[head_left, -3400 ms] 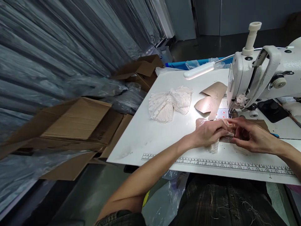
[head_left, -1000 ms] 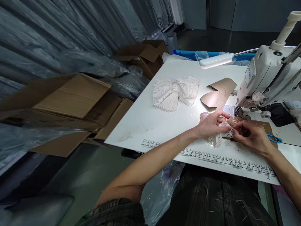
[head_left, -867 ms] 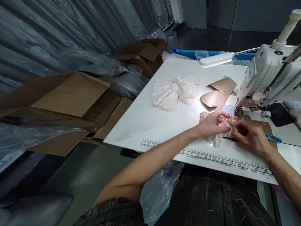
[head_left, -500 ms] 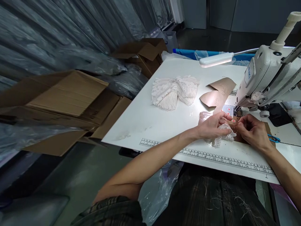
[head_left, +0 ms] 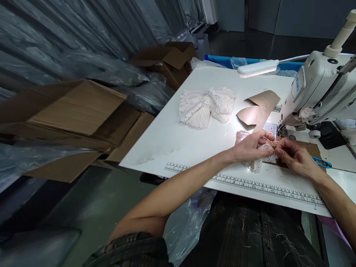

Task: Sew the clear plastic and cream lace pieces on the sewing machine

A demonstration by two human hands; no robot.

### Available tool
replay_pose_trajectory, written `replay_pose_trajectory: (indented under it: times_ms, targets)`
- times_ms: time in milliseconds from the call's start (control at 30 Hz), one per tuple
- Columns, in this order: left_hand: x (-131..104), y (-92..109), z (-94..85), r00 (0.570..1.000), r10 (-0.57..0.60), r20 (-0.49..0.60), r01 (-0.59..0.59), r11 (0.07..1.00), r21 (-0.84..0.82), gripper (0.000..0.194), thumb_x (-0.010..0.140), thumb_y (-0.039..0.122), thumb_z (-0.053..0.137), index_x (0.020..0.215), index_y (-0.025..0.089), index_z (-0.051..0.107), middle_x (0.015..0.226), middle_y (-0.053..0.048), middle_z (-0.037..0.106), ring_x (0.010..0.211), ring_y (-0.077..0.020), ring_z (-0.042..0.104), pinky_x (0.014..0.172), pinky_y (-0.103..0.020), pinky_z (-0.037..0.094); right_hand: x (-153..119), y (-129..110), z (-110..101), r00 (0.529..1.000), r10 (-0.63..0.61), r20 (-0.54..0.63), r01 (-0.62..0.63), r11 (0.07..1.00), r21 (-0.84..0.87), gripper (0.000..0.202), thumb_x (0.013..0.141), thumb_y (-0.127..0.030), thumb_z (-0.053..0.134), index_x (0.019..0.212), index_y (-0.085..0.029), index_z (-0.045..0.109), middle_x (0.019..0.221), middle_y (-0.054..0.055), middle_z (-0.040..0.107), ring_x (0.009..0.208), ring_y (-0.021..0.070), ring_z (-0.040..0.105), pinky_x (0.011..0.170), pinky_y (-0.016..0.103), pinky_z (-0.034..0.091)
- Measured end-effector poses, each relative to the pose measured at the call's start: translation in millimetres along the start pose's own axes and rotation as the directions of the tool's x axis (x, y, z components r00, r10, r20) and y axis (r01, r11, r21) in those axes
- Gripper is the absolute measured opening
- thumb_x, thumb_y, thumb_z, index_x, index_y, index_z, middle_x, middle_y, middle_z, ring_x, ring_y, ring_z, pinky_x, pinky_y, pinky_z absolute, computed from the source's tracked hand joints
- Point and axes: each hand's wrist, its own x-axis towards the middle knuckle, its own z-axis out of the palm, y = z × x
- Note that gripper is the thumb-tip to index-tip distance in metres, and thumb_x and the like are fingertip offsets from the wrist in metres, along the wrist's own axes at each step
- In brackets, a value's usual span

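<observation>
My left hand (head_left: 251,147) pinches a strip of white lace (head_left: 257,163) in front of the sewing machine (head_left: 311,85). Close beside it, my right hand (head_left: 296,155) has its thumb and forefinger pressed together at the lace's right edge. The fingertips of both hands nearly meet, just below the lit needle area. Brown paper pattern pieces (head_left: 261,107) lie behind my left hand. A gathered bundle of white lace (head_left: 207,107) rests on the white table (head_left: 167,141). Blue thread snips (head_left: 322,162) lie beyond my right wrist, on a brown board (head_left: 310,149).
A white lamp (head_left: 258,68) reaches over the table from the machine. Printed rulers (head_left: 250,185) run along the front edge. Open cardboard boxes (head_left: 69,107) and clear plastic stand left of the table. A black pad (head_left: 330,135) lies right of the needle.
My right hand has moved left to the lace and now meets my left fingertips. More of the brown board and the blue snips shows. My left hand has hardly moved.
</observation>
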Motion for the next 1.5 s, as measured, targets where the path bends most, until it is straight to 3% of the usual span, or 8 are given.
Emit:
replay_pose_trajectory:
  times_ms: [167, 367, 467, 567, 700, 800, 1033, 1500]
  targets:
    - [0, -1, 3.8, 0.999, -0.001, 0.039, 0.005, 0.995, -0.102, 0.037, 0.076, 0.026, 0.069, 0.105, 0.015, 0.049, 0.082, 0.0, 0.063, 0.07, -0.0093, 0.058, 0.065, -0.025, 0.046, -6, 1, 15, 0.934, -0.285, -0.215, 0.141, 0.847, -0.513, 0.012, 0.09, -0.024, 0.046, 0.079, -0.022, 0.048, 0.081, 0.006, 0.059, 0.067, 0.0158, 0.052, 0.051, 0.027, 0.032]
    - [-4, 6, 9.4, 0.975, -0.001, 0.223, 0.05, 0.975, -0.215, 0.037, 0.074, 0.017, 0.069, 0.102, 0.016, 0.045, 0.079, 0.001, 0.061, 0.069, -0.0097, 0.059, 0.067, -0.027, 0.048, -7, 15, 13, 0.939, -0.312, -0.147, 0.07, 0.589, -0.805, 0.008, 0.081, -0.018, 0.048, 0.081, -0.018, 0.055, 0.086, 0.011, 0.065, 0.057, 0.0154, 0.046, 0.048, 0.028, 0.014]
    - [-6, 9, 11.9, 0.958, 0.015, 0.286, 0.049, 0.975, -0.215, 0.04, 0.075, 0.019, 0.069, 0.106, 0.015, 0.044, 0.074, 0.003, 0.061, 0.065, -0.0095, 0.058, 0.067, -0.027, 0.047, -4, 15, 7, 0.954, -0.205, -0.218, -0.012, 0.7, -0.714, 0.012, 0.085, -0.026, 0.047, 0.077, -0.019, 0.052, 0.081, 0.01, 0.063, 0.055, 0.0146, 0.044, 0.048, 0.029, 0.014]
    - [-5, 7, 10.2, 0.996, 0.003, 0.094, 0.009, 0.991, -0.132, 0.04, 0.077, 0.024, 0.07, 0.108, 0.014, 0.046, 0.074, 0.003, 0.062, 0.065, -0.0096, 0.057, 0.064, -0.027, 0.045, -4, 9, 0, 0.962, -0.126, -0.243, -0.023, 0.848, -0.53, 0.021, 0.091, -0.036, 0.046, 0.077, -0.021, 0.05, 0.075, 0.007, 0.061, 0.056, 0.0147, 0.049, 0.048, 0.028, 0.027]
    - [-3, 4, 5.4, 0.999, -0.01, -0.041, 0.01, 1.0, 0.001, 0.039, 0.078, 0.028, 0.071, 0.106, 0.013, 0.049, 0.074, 0.001, 0.064, 0.069, -0.0124, 0.061, 0.067, -0.028, 0.046, -10, -3, -11, 0.989, 0.108, -0.103, -0.121, 0.984, -0.133, 0.032, 0.094, -0.052, 0.049, 0.088, -0.021, 0.054, 0.059, -0.002, 0.056, 0.051, 0.0137, 0.054, 0.047, 0.027, 0.042]
    - [-4, 4, 5.0, 0.998, 0.022, -0.053, -0.018, 0.998, 0.067, 0.037, 0.08, 0.029, 0.071, 0.106, 0.013, 0.05, 0.078, -0.002, 0.067, 0.076, -0.0147, 0.065, 0.071, -0.03, 0.048, -14, -8, -16, 0.974, 0.224, 0.017, -0.225, 0.967, 0.121, 0.046, 0.092, -0.062, 0.051, 0.105, -0.019, 0.06, 0.06, -0.001, 0.058, 0.058, 0.0161, 0.061, 0.048, 0.027, 0.046]
    - [-4, 0, 8.3, 0.997, 0.04, -0.061, -0.03, 0.987, 0.158, 0.037, 0.08, 0.027, 0.069, 0.108, 0.014, 0.05, 0.083, -0.003, 0.073, 0.086, -0.017, 0.07, 0.078, -0.031, 0.052, -13, -10, -9, 0.997, 0.073, -0.005, -0.073, 0.996, -0.049, 0.031, 0.089, -0.048, 0.061, 0.096, -0.022, 0.075, 0.098, 0.009, 0.072, 0.081, 0.0195, 0.068, 0.067, 0.033, 0.054]
    - [-3, -5, 10.1, 0.989, 0.129, -0.077, -0.108, 0.967, 0.23, 0.029, 0.082, 0.023, 0.068, 0.105, 0.015, 0.051, 0.085, -0.003, 0.075, 0.076, -0.0118, 0.069, 0.072, -0.028, 0.054, -20, 2, -3, 0.979, 0.195, -0.057, -0.2, 0.975, -0.095, 0.031, 0.093, -0.051, 0.044, 0.084, -0.022, 0.048, 0.062, 0.0, 0.057, 0.054, 0.0151, 0.054, 0.053, 0.031, 0.044]
